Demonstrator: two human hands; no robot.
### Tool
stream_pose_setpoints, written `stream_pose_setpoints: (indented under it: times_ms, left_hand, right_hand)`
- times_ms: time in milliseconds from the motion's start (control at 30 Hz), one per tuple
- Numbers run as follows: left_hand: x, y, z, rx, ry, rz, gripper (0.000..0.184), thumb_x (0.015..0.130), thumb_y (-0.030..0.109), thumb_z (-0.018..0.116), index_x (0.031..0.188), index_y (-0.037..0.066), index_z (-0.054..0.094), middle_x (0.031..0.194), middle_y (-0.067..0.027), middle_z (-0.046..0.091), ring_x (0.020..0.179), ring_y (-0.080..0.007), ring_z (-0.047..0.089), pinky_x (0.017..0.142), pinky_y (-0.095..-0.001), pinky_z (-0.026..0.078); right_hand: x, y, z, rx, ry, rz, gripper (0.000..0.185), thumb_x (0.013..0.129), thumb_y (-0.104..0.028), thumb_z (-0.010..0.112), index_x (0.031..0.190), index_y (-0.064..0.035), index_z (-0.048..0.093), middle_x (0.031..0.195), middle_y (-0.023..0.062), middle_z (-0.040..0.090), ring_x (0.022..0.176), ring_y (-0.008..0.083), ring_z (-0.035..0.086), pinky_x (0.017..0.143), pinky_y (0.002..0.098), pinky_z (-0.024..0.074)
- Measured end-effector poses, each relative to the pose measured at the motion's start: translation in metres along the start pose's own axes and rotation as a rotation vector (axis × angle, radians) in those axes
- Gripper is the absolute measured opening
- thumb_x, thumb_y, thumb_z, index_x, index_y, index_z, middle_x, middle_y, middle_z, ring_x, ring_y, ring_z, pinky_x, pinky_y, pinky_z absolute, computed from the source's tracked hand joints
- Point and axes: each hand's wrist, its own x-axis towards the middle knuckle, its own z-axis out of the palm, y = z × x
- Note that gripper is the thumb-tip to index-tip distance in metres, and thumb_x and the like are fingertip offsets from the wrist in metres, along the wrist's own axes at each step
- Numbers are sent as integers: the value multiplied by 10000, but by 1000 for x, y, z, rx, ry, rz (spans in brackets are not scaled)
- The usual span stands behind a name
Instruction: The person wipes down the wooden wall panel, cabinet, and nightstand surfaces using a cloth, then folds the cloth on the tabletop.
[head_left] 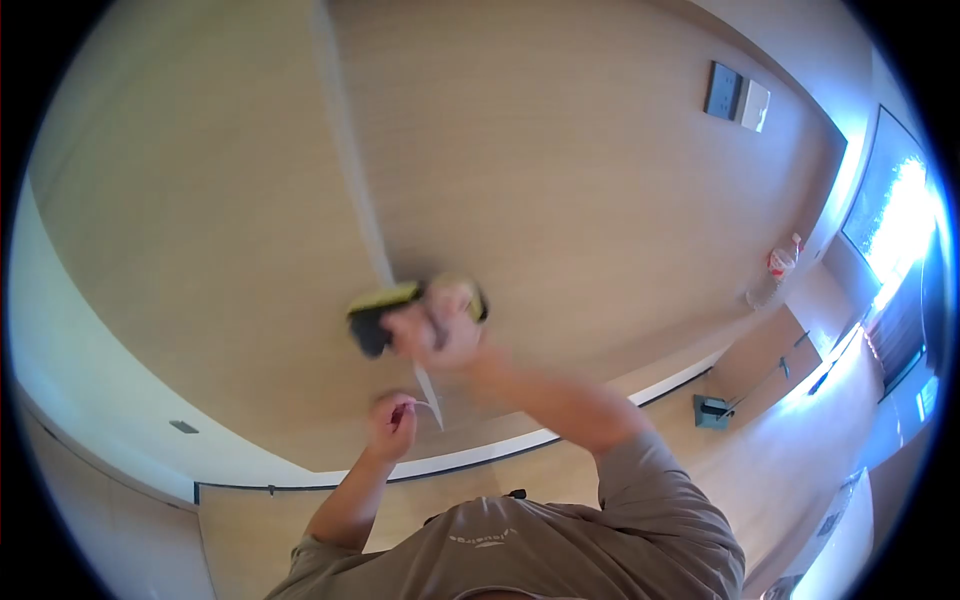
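Note:
My right hand [440, 328] is smeared by motion, but its fingers are wrapped round a yellow-and-black tool [372, 322] whose exact kind is too blurred to tell. The tool is over a long white strip [345, 150] that runs down a wood-grain panel [530, 190]. Just below and to the left, my left hand [390, 428] is closed in a pinch. A thin white piece curves from its fingers toward the lower end of the strip. Something dark red shows between those fingers, too small to name.
A grey socket plate [722, 92] and a white switch plate [754, 105] are at the upper right. A clear plastic bottle [768, 285] with a red label is at the right. Near the panel's lower edge lies a flat-headed, long-handled tool [711, 411]. A bright window [900, 215] is far right.

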Motion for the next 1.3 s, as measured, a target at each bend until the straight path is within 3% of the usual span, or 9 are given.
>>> stream_pose_setpoints:
  times_ms: [67,133,167,500,533,933,1000,1167,1300]
  left_hand:
    - [2,15,6,15,-46,-198,79,817,0,628,885,37,642,620,-58,558,489,-117,504,468,-264,392]
    - [9,29,25,21,-170,-20,82,813,1,629,886,35,642,630,-73,570,485,-135,513,469,-274,405]
    - [13,34,34,28,-288,159,86,808,3,629,888,34,643,639,-89,581,481,-152,523,470,-283,417]
    - [4,-51,128,131,-642,-65,74,820,117,627,879,72,627,770,-148,653,748,-365,652,658,-435,527]
    - [7,-54,135,122,-611,-72,77,820,121,628,882,75,630,765,-150,652,751,-364,653,659,-434,528]
    - [42,-69,178,-130,-40,-138,41,880,43,600,900,33,635,706,-18,608,634,-86,572,586,-242,465]
    - [45,-61,170,-83,-84,-173,59,894,48,591,924,29,638,734,-19,616,635,-82,568,583,-240,462]
    - [41,-69,166,-140,-7,-290,60,903,45,601,941,33,646,748,6,610,634,-60,543,569,-222,445]
    - [56,-29,185,-53,64,-230,64,905,18,603,948,26,649,749,20,594,631,-44,516,551,-203,415]
  right_hand:
    - [60,35,-49,-233,254,79,317,728,-171,703,1034,-187,623,1048,81,550,961,302,515,829,439,362]
    - [96,79,-60,-310,538,162,363,709,-189,708,1053,-180,594,1060,72,547,976,301,506,838,447,367]
    - [88,77,-57,-310,537,175,363,709,-189,708,1053,-180,594,1060,72,547,976,301,506,838,447,367]
    - [-114,77,-1,-85,68,-307,364,730,-264,712,1087,-286,647,1010,15,569,940,258,540,699,387,461]
    - [-91,78,-26,-168,-56,-334,318,666,-281,710,975,-332,656,801,-51,542,907,208,531,659,350,410]
    - [15,173,-144,-384,388,26,316,683,-279,699,980,-206,617,999,8,590,962,247,559,796,457,396]
    - [-12,170,-143,-280,-510,556,271,706,-304,671,954,-204,627,971,-18,613,951,223,567,811,445,404]
    - [-130,206,-130,-377,245,-218,249,673,-354,689,891,-242,645,871,-71,636,979,206,569,852,391,427]
    - [-138,269,-164,-238,173,-332,316,641,-354,724,928,-253,638,946,-15,634,987,237,570,813,407,421]
